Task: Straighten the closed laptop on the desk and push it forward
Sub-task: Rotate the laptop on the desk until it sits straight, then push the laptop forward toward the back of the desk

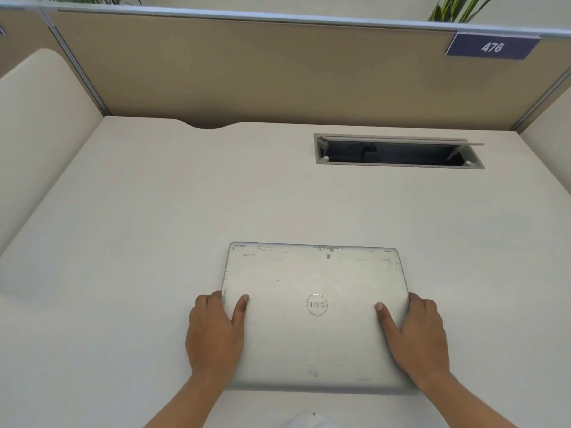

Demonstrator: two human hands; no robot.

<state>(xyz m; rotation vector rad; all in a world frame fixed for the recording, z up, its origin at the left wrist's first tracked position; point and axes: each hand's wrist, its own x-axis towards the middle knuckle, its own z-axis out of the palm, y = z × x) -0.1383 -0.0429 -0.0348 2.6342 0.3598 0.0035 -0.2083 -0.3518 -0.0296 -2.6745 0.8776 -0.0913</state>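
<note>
A closed silver laptop [315, 282] with a round logo and a scuffed lid lies flat on the white desk [139, 242], near its front edge. The laptop's edges run nearly square to the desk. My left hand [213, 335] grips the laptop's left side, thumb on the lid and fingers wrapped over the edge. On the right side, my right hand [420, 338] holds the laptop the same way, thumb resting on the lid.
An open cable hatch [398, 151] is set into the desk at the back right. Beige partition walls [247, 72] close off the back and both sides, with a blue sign reading 476 [492, 46]. A curved cable notch [210, 125] cuts the desk's rear edge.
</note>
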